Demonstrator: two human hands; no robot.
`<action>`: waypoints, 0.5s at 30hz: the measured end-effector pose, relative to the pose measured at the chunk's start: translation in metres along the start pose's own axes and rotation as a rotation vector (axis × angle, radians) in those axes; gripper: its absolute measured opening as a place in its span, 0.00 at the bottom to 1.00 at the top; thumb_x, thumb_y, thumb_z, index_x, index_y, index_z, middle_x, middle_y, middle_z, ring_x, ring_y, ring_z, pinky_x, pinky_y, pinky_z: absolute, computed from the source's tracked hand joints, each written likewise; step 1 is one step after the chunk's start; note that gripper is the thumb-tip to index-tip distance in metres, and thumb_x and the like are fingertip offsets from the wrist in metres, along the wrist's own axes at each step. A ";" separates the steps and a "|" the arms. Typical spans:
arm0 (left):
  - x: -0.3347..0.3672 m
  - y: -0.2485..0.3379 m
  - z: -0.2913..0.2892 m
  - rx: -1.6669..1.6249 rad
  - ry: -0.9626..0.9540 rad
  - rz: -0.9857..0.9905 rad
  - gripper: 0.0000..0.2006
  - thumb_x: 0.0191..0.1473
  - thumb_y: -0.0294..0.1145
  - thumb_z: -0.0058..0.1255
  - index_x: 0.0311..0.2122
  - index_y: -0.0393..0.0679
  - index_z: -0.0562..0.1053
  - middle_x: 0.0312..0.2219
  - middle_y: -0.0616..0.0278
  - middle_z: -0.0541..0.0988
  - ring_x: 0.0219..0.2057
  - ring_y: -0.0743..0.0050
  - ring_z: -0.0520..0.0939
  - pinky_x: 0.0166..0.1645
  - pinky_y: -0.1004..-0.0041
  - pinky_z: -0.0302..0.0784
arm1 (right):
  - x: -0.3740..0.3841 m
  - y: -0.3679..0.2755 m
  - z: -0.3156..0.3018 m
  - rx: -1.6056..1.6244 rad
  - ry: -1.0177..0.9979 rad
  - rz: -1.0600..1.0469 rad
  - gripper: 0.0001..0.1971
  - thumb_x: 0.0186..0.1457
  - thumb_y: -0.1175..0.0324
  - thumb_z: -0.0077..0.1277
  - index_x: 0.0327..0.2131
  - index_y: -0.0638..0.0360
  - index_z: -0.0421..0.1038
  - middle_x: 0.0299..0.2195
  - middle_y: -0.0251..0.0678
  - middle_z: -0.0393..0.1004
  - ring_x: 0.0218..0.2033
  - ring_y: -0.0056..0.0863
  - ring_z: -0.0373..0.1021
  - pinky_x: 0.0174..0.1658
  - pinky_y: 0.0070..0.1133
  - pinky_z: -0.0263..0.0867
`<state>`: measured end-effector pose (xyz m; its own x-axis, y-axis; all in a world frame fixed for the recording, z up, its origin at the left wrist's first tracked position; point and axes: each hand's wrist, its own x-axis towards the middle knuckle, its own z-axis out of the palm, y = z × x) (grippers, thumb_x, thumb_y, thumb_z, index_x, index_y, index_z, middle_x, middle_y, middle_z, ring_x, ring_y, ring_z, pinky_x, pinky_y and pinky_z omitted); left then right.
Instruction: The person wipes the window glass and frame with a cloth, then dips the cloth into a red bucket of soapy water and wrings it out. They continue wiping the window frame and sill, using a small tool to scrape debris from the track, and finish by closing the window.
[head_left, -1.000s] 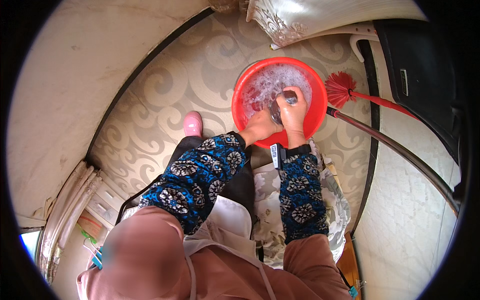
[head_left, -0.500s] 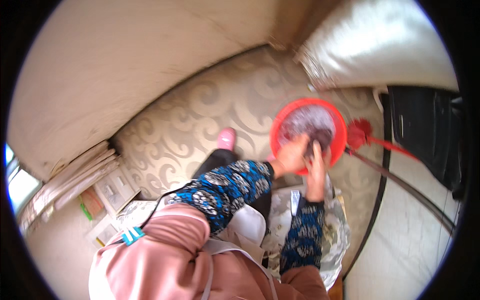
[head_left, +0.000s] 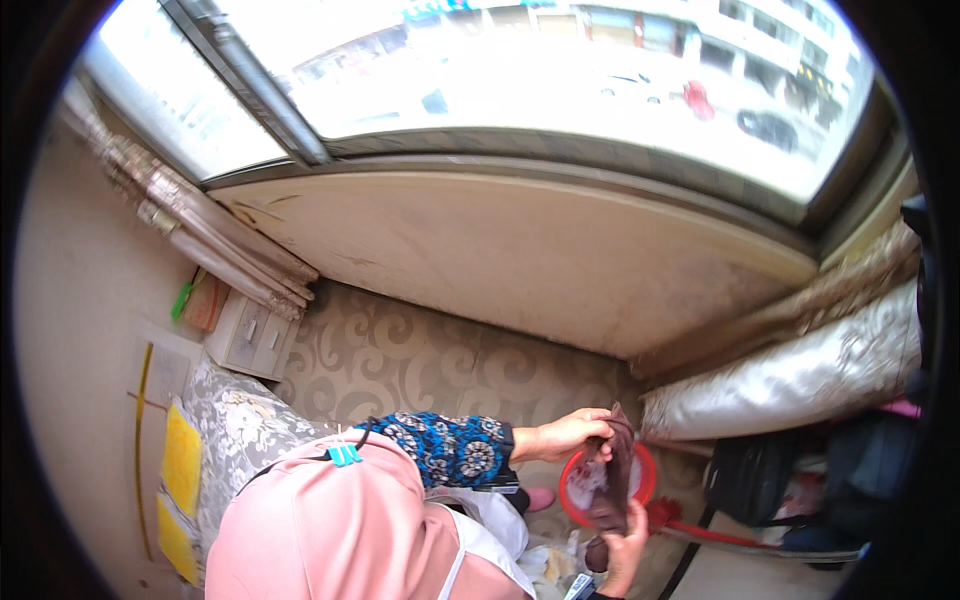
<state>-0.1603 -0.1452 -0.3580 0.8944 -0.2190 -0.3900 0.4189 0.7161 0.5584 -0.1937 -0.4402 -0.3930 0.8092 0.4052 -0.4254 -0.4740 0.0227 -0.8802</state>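
A dark brown cloth [head_left: 621, 462], long and narrow, is stretched upright between my two hands, above a red basin [head_left: 647, 480]. I cannot tell what kind of cloth it is. My left hand [head_left: 572, 436] pinches its upper end, with the fingers bent round the edge. Lower down and nearer me, my right hand [head_left: 626, 552] grips the other end. White suds and water [head_left: 585, 484] show in the basin behind the cloth. A small dark brown bunch [head_left: 597, 554] appears beside my right hand; whether it belongs to the same cloth cannot be made out.
A red-handled brush or mop [head_left: 690, 525] lies right of the basin, near black bags [head_left: 745, 480]. Ahead are a low wall [head_left: 520, 250] and a window. At left stand a white cabinet [head_left: 250, 335] and a bed with a floral cover [head_left: 240, 410].
My hands have risen from the suds and moved apart, spreading the cloth that was bunched between them. The view has tilted up, bringing in the window.
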 end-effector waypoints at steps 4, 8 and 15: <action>-0.067 0.075 0.058 0.183 -0.144 0.144 0.11 0.63 0.28 0.45 0.49 0.42 0.69 0.32 0.64 0.80 0.31 0.79 0.80 0.38 0.75 0.79 | 0.011 -0.062 0.077 -0.365 -0.371 -0.035 0.35 0.36 0.73 0.71 0.52 0.65 0.68 0.44 0.37 0.76 0.47 0.26 0.72 0.55 0.27 0.67; -0.104 0.109 0.102 0.380 -0.313 0.233 0.15 0.63 0.30 0.48 0.54 0.40 0.68 0.40 0.63 0.78 0.42 0.80 0.78 0.47 0.76 0.76 | 0.025 -0.099 0.141 -0.386 -0.629 -0.190 0.29 0.46 0.63 0.70 0.50 0.64 0.70 0.46 0.37 0.74 0.48 0.28 0.71 0.54 0.26 0.67; -0.208 0.155 0.067 1.212 -0.140 0.922 0.38 0.48 0.37 0.63 0.64 0.41 0.62 0.58 0.52 0.67 0.61 0.54 0.66 0.64 0.64 0.65 | -0.008 -0.114 0.248 -0.164 -0.356 -0.103 0.16 0.64 0.60 0.49 0.47 0.63 0.72 0.41 0.37 0.76 0.42 0.26 0.73 0.47 0.24 0.69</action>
<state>-0.2709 -0.0329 -0.1409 0.8851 -0.1233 0.4488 -0.4641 -0.3074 0.8308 -0.2327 -0.2193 -0.2372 0.6655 0.7000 -0.2592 -0.3121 -0.0545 -0.9485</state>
